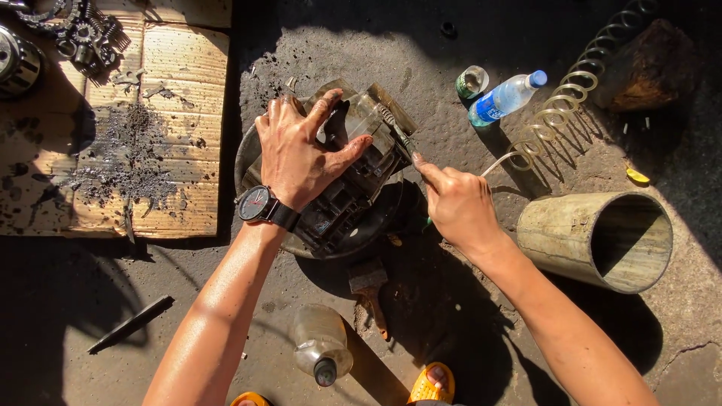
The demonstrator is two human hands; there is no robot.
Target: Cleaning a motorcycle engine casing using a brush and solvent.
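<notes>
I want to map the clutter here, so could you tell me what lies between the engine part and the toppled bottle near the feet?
In the head view, a paintbrush lies on the ground between the engine part and the clear bottle.

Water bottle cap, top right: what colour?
Blue. The cap sits on the clear plastic bottle lying on the ground, seen in the head view.

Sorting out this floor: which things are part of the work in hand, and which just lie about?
In hand:
left hand on engine part
right hand with air nozzle
coiled hose
basin

Lying about:
plastic bottle
can
metal pipe
paintbrush
cardboard
</notes>
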